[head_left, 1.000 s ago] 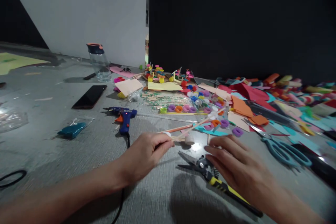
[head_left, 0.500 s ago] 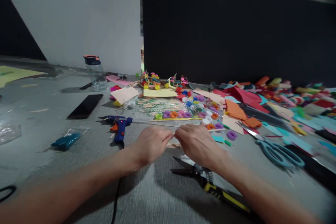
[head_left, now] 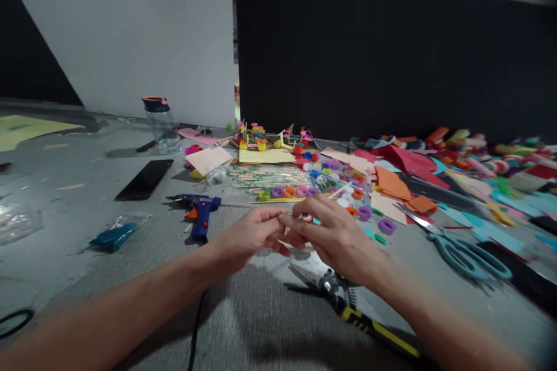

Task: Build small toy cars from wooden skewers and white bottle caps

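Observation:
My left hand [head_left: 256,235] and my right hand [head_left: 337,235] meet above the table, fingers curled and fingertips together. A thin white stick [head_left: 342,190] juts up and to the right from behind my right hand, which appears to grip it. Whatever my left fingers pinch is hidden. Below the hands, a pale wooden strip [head_left: 300,245] shows in part on the table. Under my right wrist lie pliers-like cutters [head_left: 331,284] with black and yellow handles, jaws apart. A blue glue gun [head_left: 201,214] lies left of my left hand.
Beyond the hands are bagged sticks [head_left: 265,177], coloured rings [head_left: 289,191] and small wheeled models [head_left: 255,136]. Teal-handled scissors [head_left: 461,252] and coloured paper [head_left: 391,182] lie right. A phone [head_left: 145,179], a bottle [head_left: 161,124] and a teal packet [head_left: 115,236] are left.
Both hands have shifted from tight pinches held side by side to looser, overlapping fingers. The white stick has tilted from nearly level to upward. The view has moved slightly.

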`<state>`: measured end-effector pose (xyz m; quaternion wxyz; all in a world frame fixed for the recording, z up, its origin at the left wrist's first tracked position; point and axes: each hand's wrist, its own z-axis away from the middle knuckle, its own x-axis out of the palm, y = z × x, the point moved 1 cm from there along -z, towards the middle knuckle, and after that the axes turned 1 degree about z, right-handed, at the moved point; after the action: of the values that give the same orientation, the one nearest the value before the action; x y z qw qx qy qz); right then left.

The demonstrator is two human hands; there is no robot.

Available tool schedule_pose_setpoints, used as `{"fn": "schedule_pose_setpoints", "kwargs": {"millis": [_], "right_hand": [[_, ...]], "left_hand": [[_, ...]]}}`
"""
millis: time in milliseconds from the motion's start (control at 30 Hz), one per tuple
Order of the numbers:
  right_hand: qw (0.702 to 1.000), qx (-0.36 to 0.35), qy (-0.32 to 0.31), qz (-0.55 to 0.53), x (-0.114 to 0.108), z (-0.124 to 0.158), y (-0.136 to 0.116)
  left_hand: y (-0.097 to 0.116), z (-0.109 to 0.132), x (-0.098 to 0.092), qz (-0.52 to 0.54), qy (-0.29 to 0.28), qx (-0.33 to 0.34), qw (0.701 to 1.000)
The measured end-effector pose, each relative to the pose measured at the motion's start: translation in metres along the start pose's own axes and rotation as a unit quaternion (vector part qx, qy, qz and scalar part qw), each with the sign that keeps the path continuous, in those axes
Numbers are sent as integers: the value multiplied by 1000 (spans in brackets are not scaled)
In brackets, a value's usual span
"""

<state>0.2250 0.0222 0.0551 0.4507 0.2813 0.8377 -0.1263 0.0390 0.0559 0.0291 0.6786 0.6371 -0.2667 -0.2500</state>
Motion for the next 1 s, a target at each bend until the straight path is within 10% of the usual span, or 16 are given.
{"fn": "schedule_pose_setpoints", "kwargs": {"millis": [567, 767, 1000], "right_hand": [[995, -96, -29, -13, -11, 2, 3], [968, 144, 165, -120, -15, 12, 7], [846, 332, 66, -413, 9, 3, 2]], "left_hand": [[-4, 8, -3, 85, -60, -96, 990], [0, 9, -2, 96, 10, -37, 995], [-3, 12, 6, 86, 17, -38, 995]]}}
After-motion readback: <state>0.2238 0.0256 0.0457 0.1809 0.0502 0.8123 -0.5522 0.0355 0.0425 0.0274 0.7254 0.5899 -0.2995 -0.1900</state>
